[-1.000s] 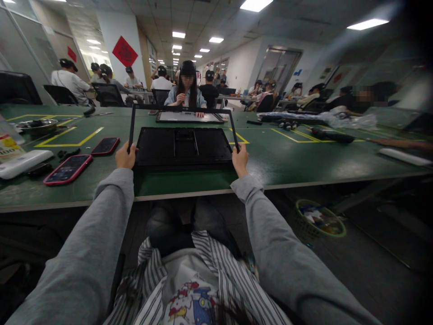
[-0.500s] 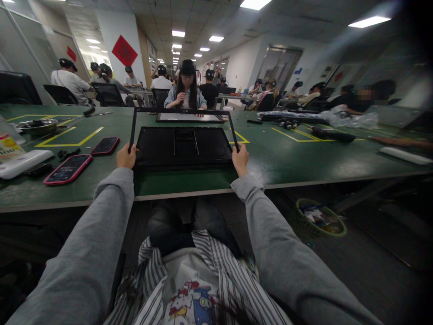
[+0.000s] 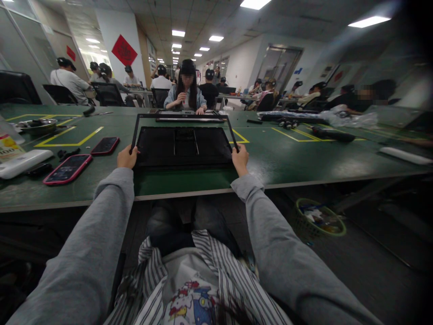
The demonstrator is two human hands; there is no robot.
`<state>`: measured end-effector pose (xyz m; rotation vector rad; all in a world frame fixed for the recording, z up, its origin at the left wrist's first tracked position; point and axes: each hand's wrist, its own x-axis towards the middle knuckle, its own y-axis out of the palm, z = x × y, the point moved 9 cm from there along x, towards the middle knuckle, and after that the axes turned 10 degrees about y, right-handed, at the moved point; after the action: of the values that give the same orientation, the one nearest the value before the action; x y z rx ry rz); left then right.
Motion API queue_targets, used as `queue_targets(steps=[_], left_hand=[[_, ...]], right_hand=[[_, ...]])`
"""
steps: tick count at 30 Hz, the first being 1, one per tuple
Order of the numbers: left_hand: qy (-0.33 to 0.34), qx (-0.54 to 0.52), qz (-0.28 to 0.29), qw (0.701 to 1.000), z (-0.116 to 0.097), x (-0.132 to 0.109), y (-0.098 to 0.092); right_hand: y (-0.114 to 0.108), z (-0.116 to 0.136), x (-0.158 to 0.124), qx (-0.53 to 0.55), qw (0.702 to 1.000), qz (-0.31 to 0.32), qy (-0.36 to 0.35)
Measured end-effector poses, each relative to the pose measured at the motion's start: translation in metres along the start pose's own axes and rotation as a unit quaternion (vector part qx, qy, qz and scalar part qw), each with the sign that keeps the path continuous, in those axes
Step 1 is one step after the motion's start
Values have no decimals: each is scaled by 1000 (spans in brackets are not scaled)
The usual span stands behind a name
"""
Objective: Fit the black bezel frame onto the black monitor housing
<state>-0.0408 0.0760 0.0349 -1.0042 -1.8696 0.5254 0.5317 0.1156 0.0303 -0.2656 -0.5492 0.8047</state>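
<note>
My left hand (image 3: 127, 156) is closed around the left side of a thin black monitor bezel (image 3: 182, 116), an open rectangular frame. On its right side, my right hand (image 3: 240, 159) grips the same bezel. The bezel is tilted, its far bar raised above the table and its near edge low between my hands. Behind and below it lies a black plastic panel (image 3: 155, 146), perhaps a monitor back cover, with a recessed bracket-like section in its middle. Whether bezel and panel touch along the near edge, I cannot tell.
On the green table (image 3: 287, 167), two red-cased phones (image 3: 67, 169) and a white device (image 3: 25, 163) lie left, near a metal bowl (image 3: 39, 126). A person (image 3: 186, 90) sits opposite behind another flat panel. Plastic wrap (image 3: 355, 118) and a dark tool (image 3: 333, 134) lie right; a basket (image 3: 320, 219) stands below.
The bezel's far bar has dropped a little towards the table, both hands keeping their grip. Across the table, the other person's panel has changed its tilt and shows less of its pale face.
</note>
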Motion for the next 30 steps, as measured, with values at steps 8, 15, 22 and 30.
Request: queue_targets(steps=[8,15,22,30], left_hand=[[-1,-1,-1,1000,-3,-2,-1],[-6,3,9,1000,-6,-3,-2],[-11,2,7,1000,-5,-4,-3],[-2,-1,4,1000,-1,-1,0]], right_hand=[[3,-2,2,-7,1000,3,9],[4,-4,3,-8,1000,6,4],[3,-5,3,-4,1000,9,10],[3,-5,2,-21,1000,13,19]])
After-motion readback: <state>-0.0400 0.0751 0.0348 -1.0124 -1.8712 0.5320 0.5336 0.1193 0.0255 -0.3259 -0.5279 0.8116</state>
